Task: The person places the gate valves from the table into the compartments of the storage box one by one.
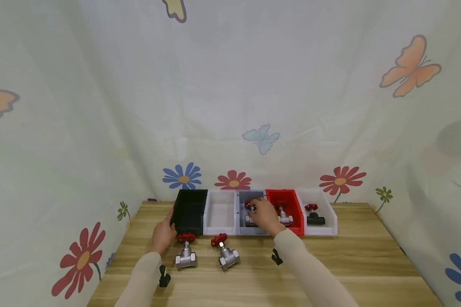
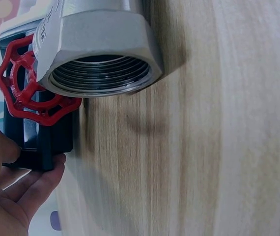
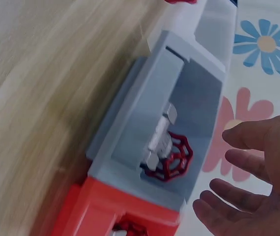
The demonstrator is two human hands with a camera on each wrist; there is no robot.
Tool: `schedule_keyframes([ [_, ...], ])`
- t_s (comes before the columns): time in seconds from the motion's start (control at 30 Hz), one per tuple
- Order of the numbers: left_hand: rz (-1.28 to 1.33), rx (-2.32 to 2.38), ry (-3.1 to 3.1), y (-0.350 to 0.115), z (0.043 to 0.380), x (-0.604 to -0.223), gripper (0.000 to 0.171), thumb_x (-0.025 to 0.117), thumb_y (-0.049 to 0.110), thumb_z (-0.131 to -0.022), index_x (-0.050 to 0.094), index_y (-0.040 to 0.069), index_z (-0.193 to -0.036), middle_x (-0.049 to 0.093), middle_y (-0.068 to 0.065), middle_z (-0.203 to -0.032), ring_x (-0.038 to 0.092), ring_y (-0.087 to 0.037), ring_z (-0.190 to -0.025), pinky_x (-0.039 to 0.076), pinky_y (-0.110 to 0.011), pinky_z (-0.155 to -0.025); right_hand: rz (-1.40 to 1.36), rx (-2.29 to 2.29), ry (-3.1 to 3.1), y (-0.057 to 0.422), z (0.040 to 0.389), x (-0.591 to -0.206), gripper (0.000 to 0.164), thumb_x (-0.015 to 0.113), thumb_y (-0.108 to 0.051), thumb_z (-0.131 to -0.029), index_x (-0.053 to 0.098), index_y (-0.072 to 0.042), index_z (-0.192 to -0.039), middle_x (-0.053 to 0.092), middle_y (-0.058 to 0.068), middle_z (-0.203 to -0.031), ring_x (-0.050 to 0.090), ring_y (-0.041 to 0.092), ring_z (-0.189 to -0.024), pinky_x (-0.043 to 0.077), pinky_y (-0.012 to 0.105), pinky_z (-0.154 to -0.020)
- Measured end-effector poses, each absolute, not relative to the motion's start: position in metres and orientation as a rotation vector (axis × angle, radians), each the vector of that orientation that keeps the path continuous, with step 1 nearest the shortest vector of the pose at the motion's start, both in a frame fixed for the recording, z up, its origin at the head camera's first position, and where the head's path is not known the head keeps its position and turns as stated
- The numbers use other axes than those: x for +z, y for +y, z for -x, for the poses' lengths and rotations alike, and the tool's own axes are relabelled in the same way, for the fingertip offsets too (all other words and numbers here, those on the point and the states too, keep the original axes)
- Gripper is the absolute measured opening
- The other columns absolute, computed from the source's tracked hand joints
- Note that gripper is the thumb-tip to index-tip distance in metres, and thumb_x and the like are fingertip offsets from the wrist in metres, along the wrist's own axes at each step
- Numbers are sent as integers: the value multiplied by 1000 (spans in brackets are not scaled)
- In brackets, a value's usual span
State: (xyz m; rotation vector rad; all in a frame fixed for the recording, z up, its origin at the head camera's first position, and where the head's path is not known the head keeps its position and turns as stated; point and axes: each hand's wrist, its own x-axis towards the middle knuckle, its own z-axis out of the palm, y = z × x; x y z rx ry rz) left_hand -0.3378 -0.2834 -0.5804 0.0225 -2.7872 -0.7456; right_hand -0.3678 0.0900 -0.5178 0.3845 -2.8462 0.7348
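At the left end of a row of bins, my left hand [image 1: 163,235] grips the side of the black bin [image 1: 190,229], its thumb and fingers around the wall in the left wrist view. My right hand [image 1: 266,216] is over the grey bin [image 3: 130,142], fingers spread and holding nothing in the right wrist view. Inside that bin lies a metal valve [image 3: 160,138] with a red handwheel. Two similar valves rest on the table in front of the row: one [image 1: 185,258] near my left hand, another [image 1: 228,256] farther right.
A white bin [image 1: 220,230] stands between the black and grey ones. Right of the grey bin, a red bin [image 1: 299,215] holds a metal valve [image 1: 285,219]. At the right end, another white bin [image 1: 333,224] holds a black valve [image 1: 316,219] with a red handwheel. Behind hangs a patterned curtain [image 1: 199,106].
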Motion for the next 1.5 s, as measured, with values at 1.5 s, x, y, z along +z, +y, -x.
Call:
schedule_keyframes([
  [1.5, -18, -743, -2773, -283, 336, -578, 62, 56, 0, -89, 38, -1, -149, 66, -31, -81, 62, -38, -65, 50, -56, -69, 23, 730, -2600, 283, 341, -527, 53, 57, -11, -89, 48, 1, -139, 40, 33, -141, 41, 52, -125, 39, 66, -95],
])
